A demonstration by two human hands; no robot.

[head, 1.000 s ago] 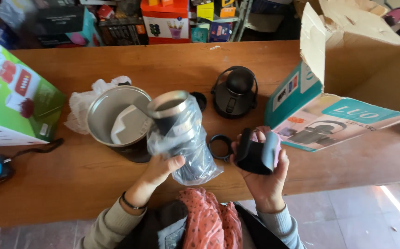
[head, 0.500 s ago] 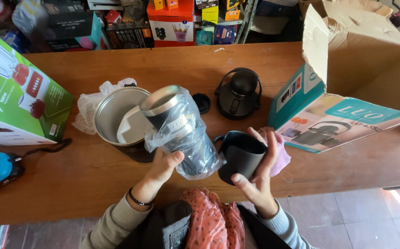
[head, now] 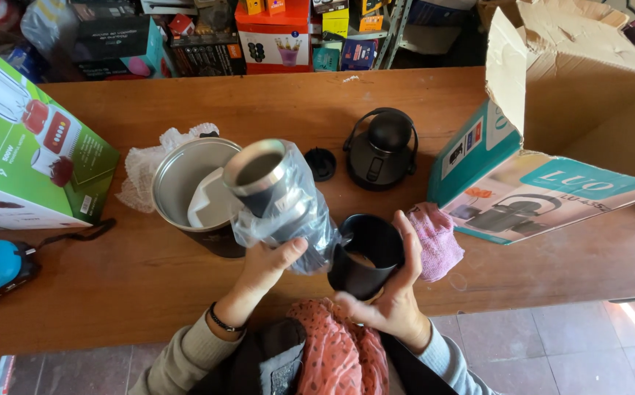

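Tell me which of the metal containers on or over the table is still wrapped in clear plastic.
The steel flask held in the left hand; clear plastic covers it. The round metal pot behind it is bare.

One view only, head-worn, steep downward look from above the person's chest. Faces forward across the wooden table (head: 405,95) toward stacked boxes at the far edge. Close range: both hands fill the lower centre, floor tiles show bottom right. Wide lens, table edges bow. No second view to overlap.
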